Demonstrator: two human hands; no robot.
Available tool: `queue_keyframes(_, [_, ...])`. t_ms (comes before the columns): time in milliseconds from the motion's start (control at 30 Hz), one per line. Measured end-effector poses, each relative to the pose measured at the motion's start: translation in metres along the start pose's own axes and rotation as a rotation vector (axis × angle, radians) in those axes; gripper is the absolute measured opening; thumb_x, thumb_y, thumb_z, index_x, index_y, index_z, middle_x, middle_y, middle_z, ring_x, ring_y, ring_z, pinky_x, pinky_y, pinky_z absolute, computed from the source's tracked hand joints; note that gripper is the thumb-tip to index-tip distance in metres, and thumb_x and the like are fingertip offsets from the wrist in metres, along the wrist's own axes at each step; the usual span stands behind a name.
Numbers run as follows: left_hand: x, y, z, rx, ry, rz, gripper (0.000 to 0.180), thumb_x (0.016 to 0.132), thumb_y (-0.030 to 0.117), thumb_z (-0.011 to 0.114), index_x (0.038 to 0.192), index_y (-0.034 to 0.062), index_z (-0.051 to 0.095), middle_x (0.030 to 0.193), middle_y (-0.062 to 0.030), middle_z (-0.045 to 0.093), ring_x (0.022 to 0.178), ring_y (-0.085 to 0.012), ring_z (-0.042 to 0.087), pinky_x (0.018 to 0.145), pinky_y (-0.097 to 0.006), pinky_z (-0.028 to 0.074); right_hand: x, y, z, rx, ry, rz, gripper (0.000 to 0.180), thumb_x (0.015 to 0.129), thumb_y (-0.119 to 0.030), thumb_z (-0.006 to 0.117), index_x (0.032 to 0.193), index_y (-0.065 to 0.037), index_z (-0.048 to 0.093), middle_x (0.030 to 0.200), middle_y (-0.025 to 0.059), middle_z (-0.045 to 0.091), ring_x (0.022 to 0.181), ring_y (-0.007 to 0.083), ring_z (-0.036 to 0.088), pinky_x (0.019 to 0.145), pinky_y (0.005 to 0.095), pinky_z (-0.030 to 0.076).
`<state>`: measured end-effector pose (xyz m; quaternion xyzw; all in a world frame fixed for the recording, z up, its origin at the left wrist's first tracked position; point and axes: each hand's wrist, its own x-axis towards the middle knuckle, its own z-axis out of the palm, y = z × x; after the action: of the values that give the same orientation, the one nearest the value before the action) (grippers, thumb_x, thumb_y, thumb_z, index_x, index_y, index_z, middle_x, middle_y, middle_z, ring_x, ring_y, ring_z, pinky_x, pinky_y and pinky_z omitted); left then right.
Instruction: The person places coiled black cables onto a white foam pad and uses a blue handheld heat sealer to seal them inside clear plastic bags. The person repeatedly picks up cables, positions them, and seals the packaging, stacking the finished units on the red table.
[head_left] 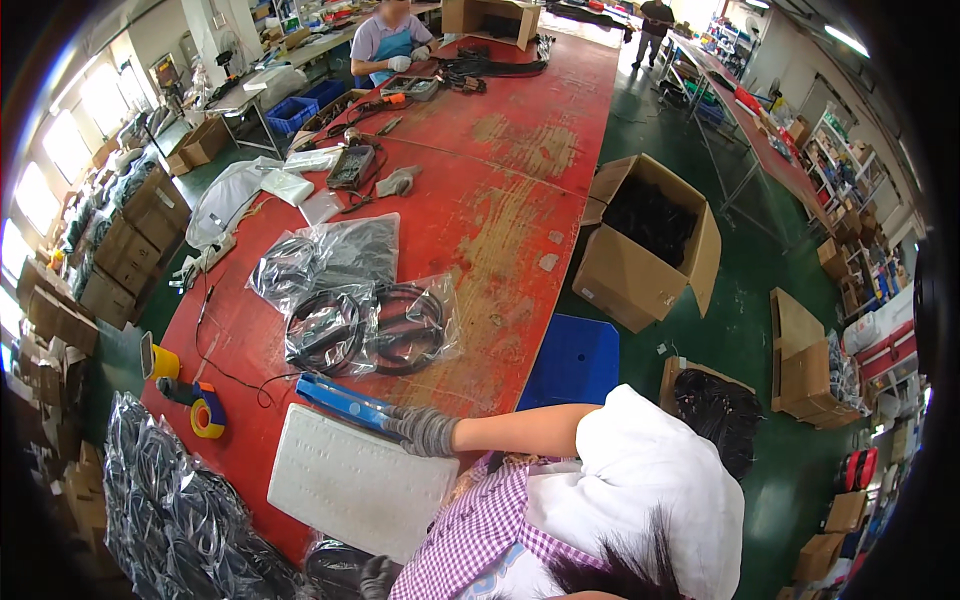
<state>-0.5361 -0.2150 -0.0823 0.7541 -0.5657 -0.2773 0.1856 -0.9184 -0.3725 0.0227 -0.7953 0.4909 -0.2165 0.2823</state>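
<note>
My right hand (425,429), in a grey knit glove, is closed around the near end of a long blue hand-held bag sealer (345,402). The tool lies along the far edge of a white foam block (355,485) on the red table. At the lower edge, my left hand (378,578), also gloved, is only partly in view beside a clear bag of black cable (335,563); its fingers do not show well enough to tell their grip. Beyond the sealer lie several bagged black cable coils (365,325).
A heap of bagged cables (180,510) fills the near left, by a tape dispenser (207,412) and a yellow container (160,358). A thin cord (205,335) crosses the red table (500,300). An open carton (640,260) stands at right. Across the table sits a gloved person (388,50).
</note>
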Motion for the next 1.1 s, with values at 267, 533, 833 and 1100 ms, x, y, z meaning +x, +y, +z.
queue_keyframes(267, [-0.089,0.073,0.014,-0.479,-0.259,-0.241,0.027,0.076,0.009,0.054,0.104,0.0057,0.053,0.097,-0.0108,0.058,0.09,-0.0179,0.053,0.078,-0.029,0.042,0.022,0.013,0.028,-1.79,0.544,-0.758,0.017,0.075,-0.013,0.049,0.085,-0.002,0.057,0.059,0.0081,0.058,0.037,0.0116,0.047,0.033,0.0251,0.039])
queue_keyframes(533, [-0.143,0.094,-0.023,-0.491,-0.057,-0.425,0.018,0.075,0.008,0.059,0.092,0.0029,0.057,0.086,-0.0057,0.06,0.081,-0.0135,0.055,0.072,-0.027,0.045,-0.029,-0.058,-0.03,-0.343,0.224,-0.338,0.034,0.07,-0.01,0.059,0.104,-0.008,0.053,0.11,0.0145,0.047,0.102,0.0265,0.045,0.086,0.0368,0.037])
queue_keyframes(833, [-0.173,0.189,-0.04,-1.248,-0.467,-0.13,0.037,0.078,0.009,0.053,0.114,0.003,0.047,0.11,-0.0105,0.052,0.102,-0.017,0.048,0.088,-0.03,0.038,-0.049,-0.122,-0.006,0.513,-0.745,-0.351,0.028,0.076,-0.016,0.056,0.101,-0.005,0.055,0.101,0.0133,0.054,0.091,0.0249,0.052,0.082,0.034,0.042])
queue_keyframes(1100, [-0.208,0.146,-0.043,-1.201,-0.732,-0.237,0.035,0.077,0.02,0.058,0.106,0.0009,0.053,0.103,-0.0098,0.057,0.098,-0.0173,0.051,0.085,-0.032,0.04,-0.061,-0.121,0.008,0.489,-1.271,-0.619,0.021,0.077,-0.02,0.054,0.089,-0.004,0.061,0.089,0.0091,0.06,0.086,0.0237,0.055,0.079,0.035,0.042])
